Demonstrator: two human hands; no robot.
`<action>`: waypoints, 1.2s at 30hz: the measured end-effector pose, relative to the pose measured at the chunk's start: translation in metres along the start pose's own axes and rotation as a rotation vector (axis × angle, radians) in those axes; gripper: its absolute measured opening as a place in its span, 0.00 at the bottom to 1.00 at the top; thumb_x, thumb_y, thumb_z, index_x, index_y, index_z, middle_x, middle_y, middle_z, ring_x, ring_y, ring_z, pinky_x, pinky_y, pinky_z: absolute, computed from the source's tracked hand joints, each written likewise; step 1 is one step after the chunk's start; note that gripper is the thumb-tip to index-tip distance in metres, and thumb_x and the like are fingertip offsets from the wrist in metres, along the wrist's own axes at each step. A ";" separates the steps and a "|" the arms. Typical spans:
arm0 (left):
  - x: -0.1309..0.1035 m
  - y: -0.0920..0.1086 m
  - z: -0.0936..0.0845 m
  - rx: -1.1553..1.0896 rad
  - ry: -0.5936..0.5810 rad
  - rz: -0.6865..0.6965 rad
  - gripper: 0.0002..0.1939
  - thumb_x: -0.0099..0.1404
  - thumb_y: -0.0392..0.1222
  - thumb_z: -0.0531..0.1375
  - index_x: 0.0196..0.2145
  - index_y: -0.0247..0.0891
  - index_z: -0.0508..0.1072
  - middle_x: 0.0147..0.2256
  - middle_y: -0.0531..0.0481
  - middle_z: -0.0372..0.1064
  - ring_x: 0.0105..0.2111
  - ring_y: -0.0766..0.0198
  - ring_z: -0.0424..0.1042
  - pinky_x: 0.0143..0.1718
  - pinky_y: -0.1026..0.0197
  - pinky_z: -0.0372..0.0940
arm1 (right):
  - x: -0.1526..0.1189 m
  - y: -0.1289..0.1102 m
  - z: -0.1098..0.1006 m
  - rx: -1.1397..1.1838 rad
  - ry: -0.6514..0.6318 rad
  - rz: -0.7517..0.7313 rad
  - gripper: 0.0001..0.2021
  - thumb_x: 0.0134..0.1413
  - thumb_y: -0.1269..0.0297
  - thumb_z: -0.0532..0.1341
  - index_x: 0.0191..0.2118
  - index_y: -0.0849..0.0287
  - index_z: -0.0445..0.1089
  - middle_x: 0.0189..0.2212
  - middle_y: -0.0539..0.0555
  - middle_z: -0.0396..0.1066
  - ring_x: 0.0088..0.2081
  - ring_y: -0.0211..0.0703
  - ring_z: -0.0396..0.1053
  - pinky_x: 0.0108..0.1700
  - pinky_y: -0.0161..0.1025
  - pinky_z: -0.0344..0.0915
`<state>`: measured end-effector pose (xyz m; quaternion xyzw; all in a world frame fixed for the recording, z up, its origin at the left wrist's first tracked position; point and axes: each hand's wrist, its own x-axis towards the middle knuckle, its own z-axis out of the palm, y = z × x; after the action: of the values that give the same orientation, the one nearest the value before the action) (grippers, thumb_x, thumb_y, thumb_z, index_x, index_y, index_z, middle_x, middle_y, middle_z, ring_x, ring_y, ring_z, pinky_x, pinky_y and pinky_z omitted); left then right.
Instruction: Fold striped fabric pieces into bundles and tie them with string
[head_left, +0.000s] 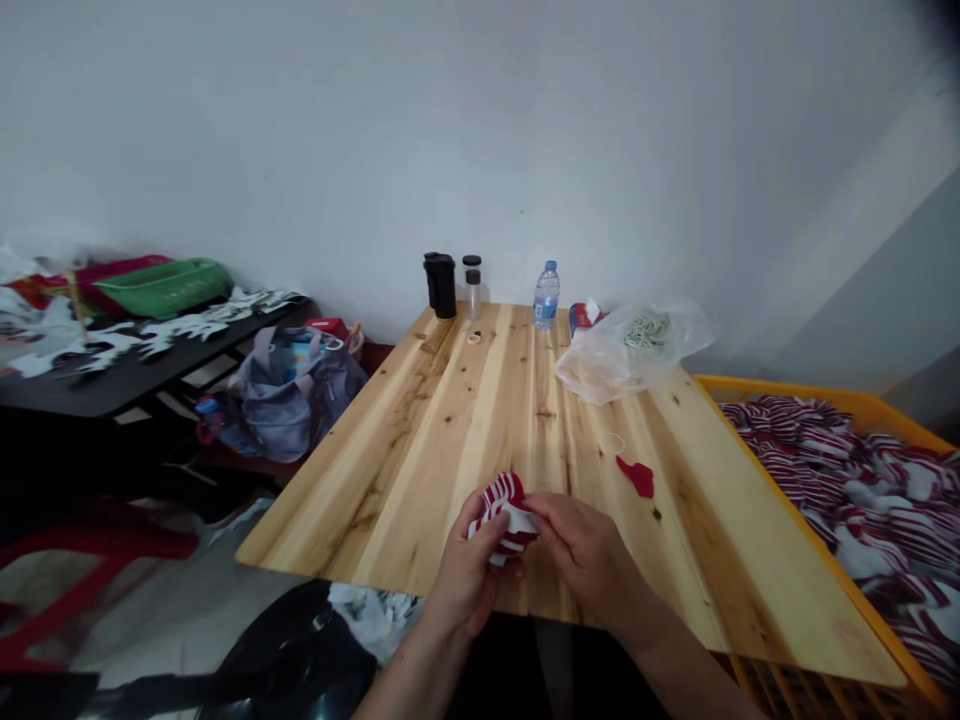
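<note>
A small red-and-white striped fabric piece (504,515) is held bunched between both hands above the table's near edge. My left hand (474,560) wraps round its left and lower side, with the thumb across the front. The fingers of my right hand (574,545) pinch its right side. To the right on the wooden table (450,450) lie a flat dark red piece (637,477) and a thin pale ring (612,437) just behind it.
A yellow crate (862,402) full of striped fabric pieces (885,500) stands at the right. Toward the back are a clear plastic bag (600,360), a water bottle (547,296), a black tumbler (440,287) and a clear bottle (473,290). A grey bag (285,405) sits left.
</note>
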<state>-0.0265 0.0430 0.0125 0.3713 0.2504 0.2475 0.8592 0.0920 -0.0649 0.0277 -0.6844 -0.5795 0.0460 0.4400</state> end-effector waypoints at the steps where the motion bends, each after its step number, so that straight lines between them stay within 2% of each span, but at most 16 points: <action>1: 0.000 0.000 0.002 0.004 0.014 0.008 0.25 0.57 0.46 0.67 0.51 0.39 0.69 0.32 0.50 0.72 0.27 0.63 0.72 0.20 0.68 0.63 | 0.000 0.002 -0.001 -0.046 0.020 -0.026 0.13 0.65 0.69 0.52 0.52 0.54 0.68 0.46 0.54 0.75 0.48 0.42 0.72 0.50 0.42 0.71; 4: -0.002 0.002 0.006 0.013 0.073 0.031 0.24 0.55 0.46 0.68 0.49 0.39 0.70 0.32 0.50 0.73 0.25 0.64 0.72 0.18 0.69 0.61 | 0.003 0.013 -0.006 -0.200 0.142 -0.054 0.14 0.65 0.69 0.51 0.53 0.54 0.66 0.45 0.55 0.75 0.46 0.44 0.73 0.47 0.43 0.72; 6: -0.004 0.004 0.009 0.019 0.116 0.037 0.25 0.53 0.46 0.68 0.48 0.39 0.70 0.32 0.50 0.74 0.25 0.64 0.73 0.18 0.68 0.61 | 0.008 0.024 -0.008 -0.374 0.187 -0.048 0.15 0.65 0.71 0.51 0.54 0.57 0.66 0.47 0.59 0.74 0.48 0.48 0.72 0.50 0.47 0.71; 8: -0.006 0.007 0.010 0.024 0.148 0.041 0.27 0.52 0.46 0.69 0.49 0.39 0.70 0.31 0.49 0.75 0.25 0.63 0.74 0.19 0.68 0.61 | 0.012 0.034 -0.005 -0.544 0.116 -0.052 0.14 0.63 0.74 0.52 0.51 0.61 0.69 0.47 0.62 0.73 0.49 0.51 0.71 0.50 0.51 0.70; 11: -0.007 0.010 0.011 0.046 0.154 0.043 0.29 0.51 0.47 0.69 0.49 0.38 0.69 0.31 0.48 0.75 0.25 0.61 0.74 0.17 0.68 0.60 | 0.013 0.039 0.002 -0.633 -0.033 -0.066 0.14 0.60 0.79 0.53 0.44 0.61 0.72 0.43 0.61 0.75 0.45 0.51 0.72 0.47 0.51 0.71; 15: -0.007 0.011 0.010 0.053 0.163 0.061 0.26 0.51 0.45 0.70 0.48 0.40 0.71 0.31 0.50 0.75 0.26 0.62 0.75 0.21 0.68 0.63 | 0.005 0.024 -0.002 -0.579 0.026 -0.065 0.12 0.62 0.74 0.55 0.48 0.59 0.70 0.51 0.61 0.71 0.52 0.54 0.67 0.52 0.56 0.67; 17: -0.006 0.010 0.009 0.054 0.128 0.070 0.24 0.53 0.44 0.69 0.47 0.40 0.71 0.32 0.51 0.74 0.26 0.65 0.74 0.24 0.68 0.65 | -0.001 0.011 -0.009 -0.459 0.021 -0.099 0.12 0.64 0.71 0.55 0.51 0.58 0.69 0.52 0.59 0.69 0.52 0.51 0.66 0.54 0.53 0.66; 19: -0.006 0.007 0.007 0.073 0.083 0.075 0.23 0.54 0.43 0.68 0.48 0.40 0.71 0.33 0.51 0.74 0.26 0.66 0.72 0.25 0.68 0.65 | -0.007 0.000 -0.014 -0.332 -0.047 -0.152 0.13 0.64 0.71 0.54 0.52 0.57 0.67 0.50 0.57 0.70 0.51 0.47 0.67 0.54 0.48 0.67; 22: -0.005 0.000 0.008 0.121 0.060 0.091 0.23 0.55 0.43 0.68 0.49 0.40 0.71 0.35 0.50 0.74 0.29 0.66 0.72 0.26 0.68 0.66 | -0.016 -0.010 -0.018 -0.267 -0.071 -0.130 0.15 0.64 0.73 0.53 0.54 0.57 0.65 0.49 0.57 0.70 0.51 0.46 0.66 0.55 0.46 0.67; 25: -0.004 -0.006 0.012 0.178 0.055 0.086 0.23 0.55 0.43 0.69 0.49 0.40 0.72 0.37 0.49 0.74 0.31 0.64 0.72 0.28 0.68 0.66 | -0.023 -0.011 -0.018 -0.283 -0.024 -0.070 0.14 0.64 0.69 0.56 0.54 0.58 0.65 0.50 0.59 0.69 0.52 0.48 0.66 0.55 0.48 0.68; 29: -0.004 -0.013 0.019 0.199 -0.003 0.056 0.23 0.55 0.42 0.69 0.48 0.40 0.73 0.41 0.47 0.74 0.38 0.61 0.73 0.37 0.66 0.68 | -0.032 -0.004 -0.021 -0.272 0.001 -0.056 0.14 0.63 0.69 0.58 0.54 0.60 0.64 0.49 0.59 0.70 0.51 0.48 0.67 0.54 0.47 0.69; 36: -0.003 -0.029 0.029 0.166 -0.071 0.016 0.25 0.59 0.44 0.66 0.54 0.41 0.70 0.45 0.46 0.74 0.39 0.60 0.72 0.41 0.62 0.67 | -0.046 0.010 -0.031 -0.248 0.069 -0.059 0.14 0.64 0.68 0.57 0.54 0.60 0.65 0.48 0.60 0.71 0.49 0.49 0.69 0.50 0.48 0.71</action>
<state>-0.0039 0.0089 0.0080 0.4519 0.2366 0.2194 0.8317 0.1022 -0.1197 0.0196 -0.7176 -0.5850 -0.0626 0.3727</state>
